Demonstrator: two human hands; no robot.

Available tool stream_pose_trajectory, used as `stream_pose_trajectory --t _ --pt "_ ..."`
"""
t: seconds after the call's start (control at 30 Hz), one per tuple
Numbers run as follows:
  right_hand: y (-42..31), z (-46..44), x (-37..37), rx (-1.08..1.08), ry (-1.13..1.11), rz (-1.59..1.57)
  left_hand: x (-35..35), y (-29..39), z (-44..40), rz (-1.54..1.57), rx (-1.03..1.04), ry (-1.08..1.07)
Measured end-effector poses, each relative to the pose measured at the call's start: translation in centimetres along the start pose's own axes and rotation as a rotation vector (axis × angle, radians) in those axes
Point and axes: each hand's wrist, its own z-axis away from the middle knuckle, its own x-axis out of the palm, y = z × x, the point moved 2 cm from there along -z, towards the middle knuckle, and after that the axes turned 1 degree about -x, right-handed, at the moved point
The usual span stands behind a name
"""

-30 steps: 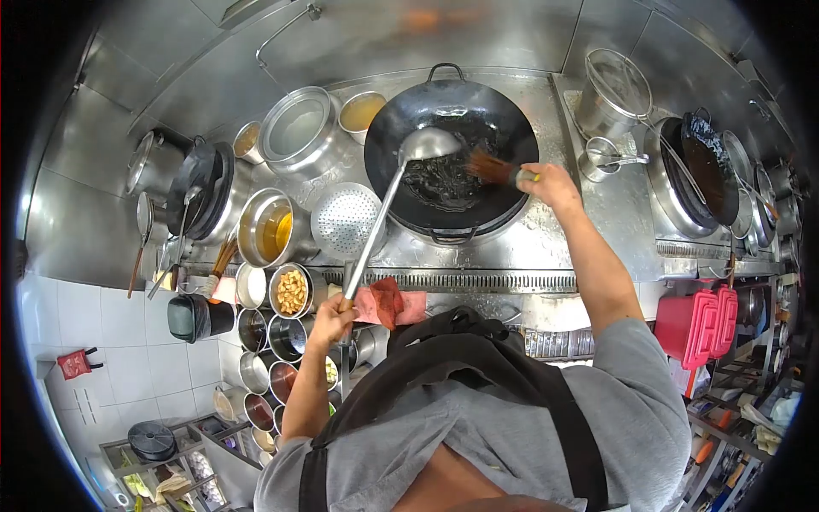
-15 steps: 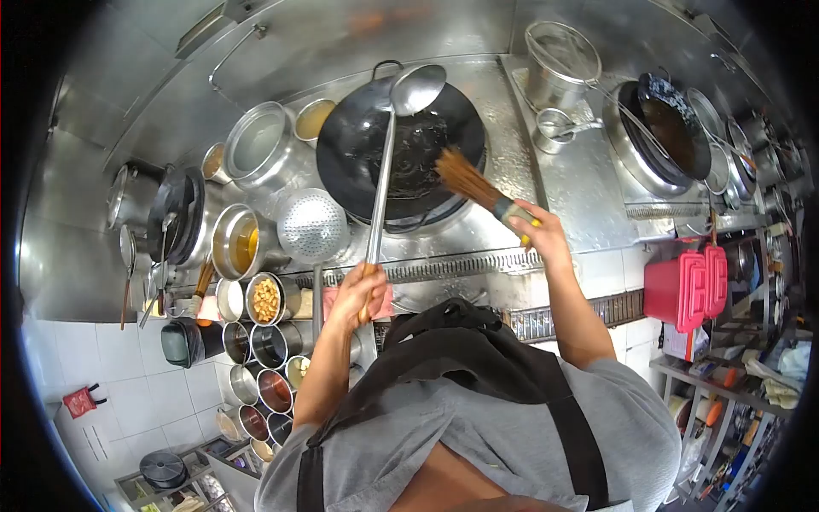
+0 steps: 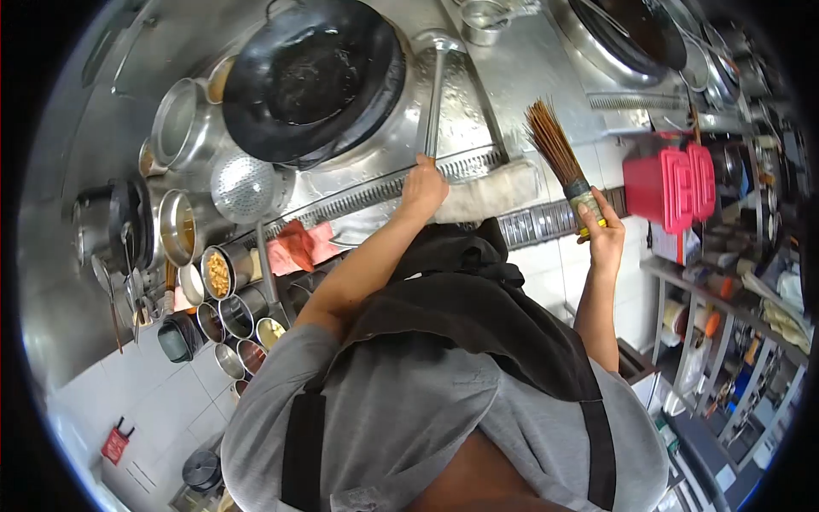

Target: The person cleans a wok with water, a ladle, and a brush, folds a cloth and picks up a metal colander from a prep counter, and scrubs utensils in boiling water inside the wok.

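Note:
My left hand (image 3: 424,189) is closed around the handle end of a long metal ladle (image 3: 436,94). The ladle's bowl is at the far end, over the steel counter just right of the black wok (image 3: 311,77). Inside the wok there is a wet sheen. In my right hand (image 3: 604,229) I grip a bamboo wok brush (image 3: 559,149) by its bound handle, bristles pointing up and away from me. The brush is off to the right of the stove, over the front edge and floor side, apart from the wok.
A perforated skimmer (image 3: 242,187) lies left of the wok, beside several metal pots. A folded whitish towel (image 3: 482,193) and a red cloth (image 3: 296,245) rest along the stove's front edge. Pink lidded bins (image 3: 661,183) stand at the right, near a metal shelf.
The ladle has moved from above the wok to the counter on its right. The brush has left the wok's rim and swung right, toward me. My view has turned and shifted.

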Motion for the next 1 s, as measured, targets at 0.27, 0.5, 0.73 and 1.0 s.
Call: stream_pose_trajectory --t 0.27,0.5,0.73,1.0 --pt "1.5 0.6 -1.9 0.05 0.019 0.08 5.5 3.4 1.9 0.389 0.213 -0.378" --pt "0.9 0.2 -0.1 0.052 -0.028 0.145 7.5 -0.1 3.1 -0.206 0.744 -0.257" --pt "-1.7 -0.3 3.7 -0.044 -0.101 0.2 6.3 0.0 2.4 -0.168 0.638 -0.469" --pt "-11.7 -2.6 20.6 -0.505 -0.57 0.37 -12.3 -6.5 4.3 0.457 0.536 0.012"
